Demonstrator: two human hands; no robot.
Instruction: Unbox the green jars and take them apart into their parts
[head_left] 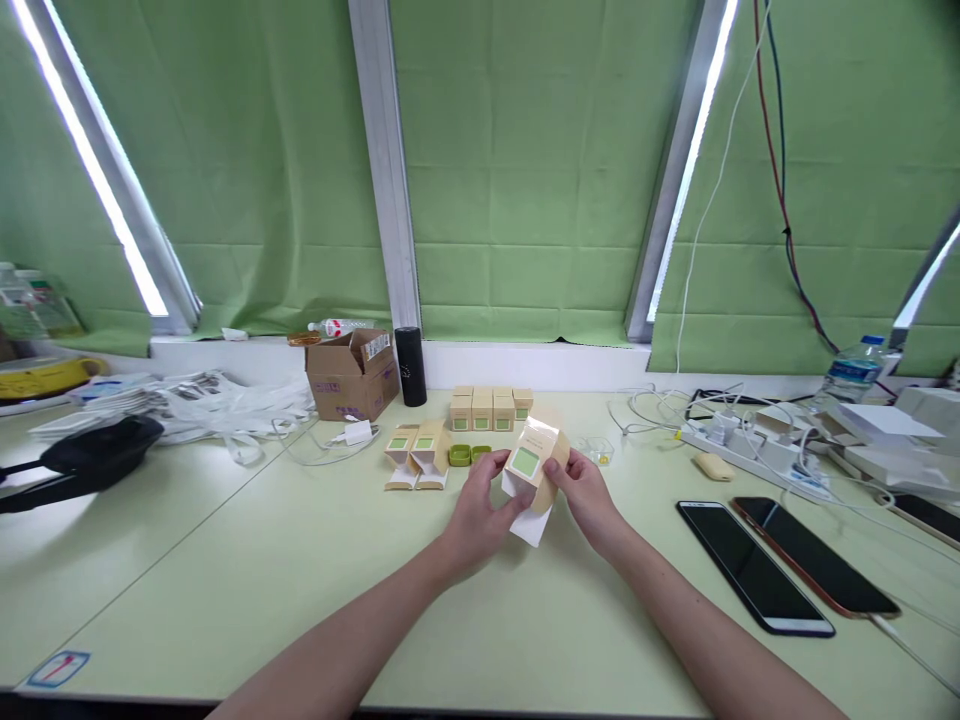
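Between my hands, above the table, is a small beige cardboard box (534,452) with a green square on its face and its white-lined flaps hanging loose. My left hand (481,515) grips its left side and lower edge, thumb in front. On the right side, my right hand (589,498) pinches the box with thumb and fingers. Left of it stand two similar boxes (417,452) with their lower flaps folded out. Beside those lie small green containers (469,455). Behind them, several closed boxes (491,408) sit in rows. A small clear container (596,450) is partly behind my right hand.
Two phones (757,565) lie at the right, near a power strip (750,468) with tangled white cables. A brown carton (352,375) and a black cylinder (410,367) stand at the back. White straps (217,405) and a black pouch (101,452) occupy the left.
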